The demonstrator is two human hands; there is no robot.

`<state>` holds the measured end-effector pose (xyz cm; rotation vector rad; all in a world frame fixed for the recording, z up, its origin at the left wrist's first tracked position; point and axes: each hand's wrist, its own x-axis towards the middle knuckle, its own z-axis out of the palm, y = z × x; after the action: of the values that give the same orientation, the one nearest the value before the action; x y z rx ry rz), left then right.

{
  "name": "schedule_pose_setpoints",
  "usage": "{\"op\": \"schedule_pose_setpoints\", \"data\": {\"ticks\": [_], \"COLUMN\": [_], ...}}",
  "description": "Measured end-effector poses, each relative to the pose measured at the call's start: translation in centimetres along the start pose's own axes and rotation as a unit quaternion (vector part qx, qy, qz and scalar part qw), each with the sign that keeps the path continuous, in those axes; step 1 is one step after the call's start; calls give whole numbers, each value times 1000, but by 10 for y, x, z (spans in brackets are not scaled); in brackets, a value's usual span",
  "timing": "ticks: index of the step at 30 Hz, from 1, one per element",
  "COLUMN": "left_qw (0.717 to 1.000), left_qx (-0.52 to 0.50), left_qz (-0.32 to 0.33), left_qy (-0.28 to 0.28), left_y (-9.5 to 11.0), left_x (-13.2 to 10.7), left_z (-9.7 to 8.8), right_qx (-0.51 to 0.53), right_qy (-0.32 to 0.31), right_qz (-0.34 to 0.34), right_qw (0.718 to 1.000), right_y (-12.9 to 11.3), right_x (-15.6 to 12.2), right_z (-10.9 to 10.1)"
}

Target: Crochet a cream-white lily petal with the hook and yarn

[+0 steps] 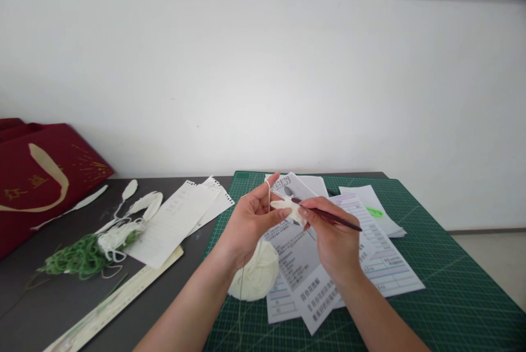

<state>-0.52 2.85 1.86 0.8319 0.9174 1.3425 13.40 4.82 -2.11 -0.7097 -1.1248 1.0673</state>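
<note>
My left hand pinches a small cream crocheted piece between thumb and fingers, with cream yarn looped over its raised forefinger. My right hand grips a dark crochet hook like a pencil, its tip at the crocheted piece. A strand runs down from the left hand to a cream yarn ball lying on the green cutting mat under my left wrist. Both hands hover above printed instruction sheets.
A dark red bag stands at the far left. Green yarn, cream yarn and finished cream petals lie on the grey table. A white lined paper and a long ruler lie left of the mat. White wall behind.
</note>
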Motion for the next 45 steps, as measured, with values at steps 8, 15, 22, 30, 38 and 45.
{"op": "schedule_pose_setpoints", "data": {"ticks": [8,15,22,30,38,45], "left_qw": [1000,1000,1000,1000,999,1000], "left_qx": [8,13,-5,-1,-20,-9], "left_qz": [13,9,7,7,17,-8], "left_qy": [0,-21,-12,-8,-17,-17], "left_y": [3,-1,-2,-5,-2,-2], "left_x": [-2,-2,-4,-3,-6,-7], "left_z": [-1,-4,-5,-6,-2,-4], "right_qx": [48,152,220,206,215,219], "right_qy": [-4,8,0,-18,-16,-18], "right_qz": [56,159,202,192,197,197], "right_qw": [997,976,954,959,956,955], "right_y": [3,4,-3,-3,-4,-3], "right_x": [1,1,-1,-2,-3,-4], "right_z": [-3,-2,0,0,0,0]}}
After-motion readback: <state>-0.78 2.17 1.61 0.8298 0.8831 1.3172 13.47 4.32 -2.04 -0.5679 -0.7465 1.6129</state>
